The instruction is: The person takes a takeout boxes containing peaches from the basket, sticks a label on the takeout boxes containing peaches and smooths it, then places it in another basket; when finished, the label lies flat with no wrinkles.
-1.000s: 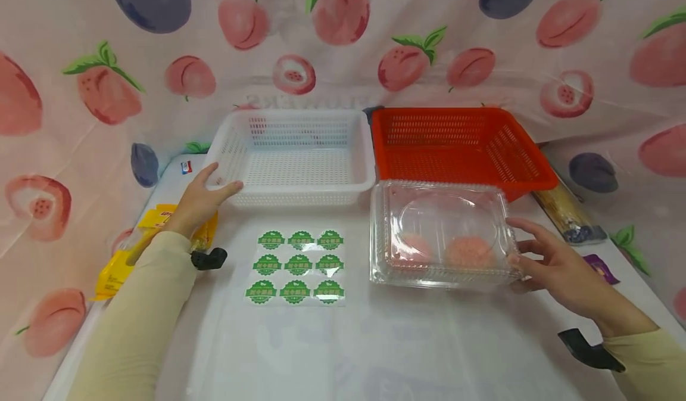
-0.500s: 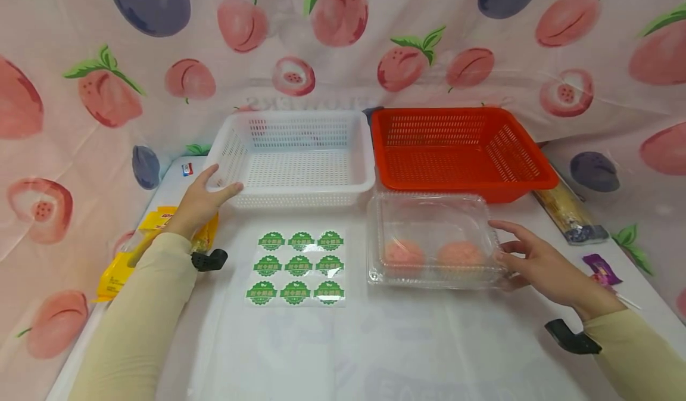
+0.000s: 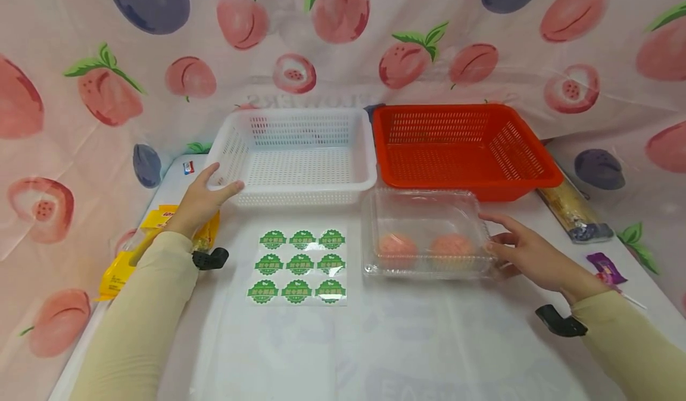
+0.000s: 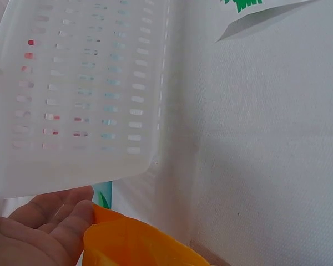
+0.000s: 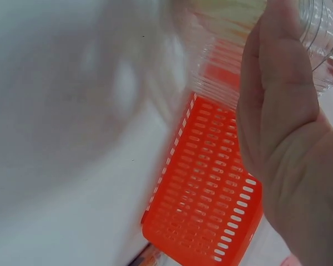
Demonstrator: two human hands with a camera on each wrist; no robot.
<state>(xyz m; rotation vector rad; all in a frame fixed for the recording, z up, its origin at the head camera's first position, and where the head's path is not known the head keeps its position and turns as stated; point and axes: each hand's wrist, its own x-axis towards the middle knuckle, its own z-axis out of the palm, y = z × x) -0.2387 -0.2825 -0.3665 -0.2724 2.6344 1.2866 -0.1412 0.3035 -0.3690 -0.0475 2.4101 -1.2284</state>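
Note:
My left hand (image 3: 200, 201) holds the front left corner of the white plastic basket (image 3: 305, 197), thumb over the front rim. In the left wrist view its fingers (image 4: 72, 221) lie loosely bent by the rim of the basket. My right hand (image 3: 533, 258) grips the right side of a clear plastic clamshell box (image 3: 423, 207) with a ribbed rim. Two round pink fruits (image 3: 398, 249) show through it. In the right wrist view that hand (image 5: 288, 111) lies along the box wall (image 5: 322, 39). I cannot tell whether the box touches the table.
The red basket (image 3: 471, 182) stands behind the box. A sheet of round green stickers (image 3: 299, 265) lies in front of the white basket. Yellow packets (image 3: 120, 270) lie on the left. A long wrapped pack (image 3: 576, 213) and a purple wrapper (image 3: 607, 269) lie on the right.
The right hand has brought the clear box leftward and tilted it less, away from the red basket's front wall. The fruits inside show more clearly. The left hand has stayed on the white basket.

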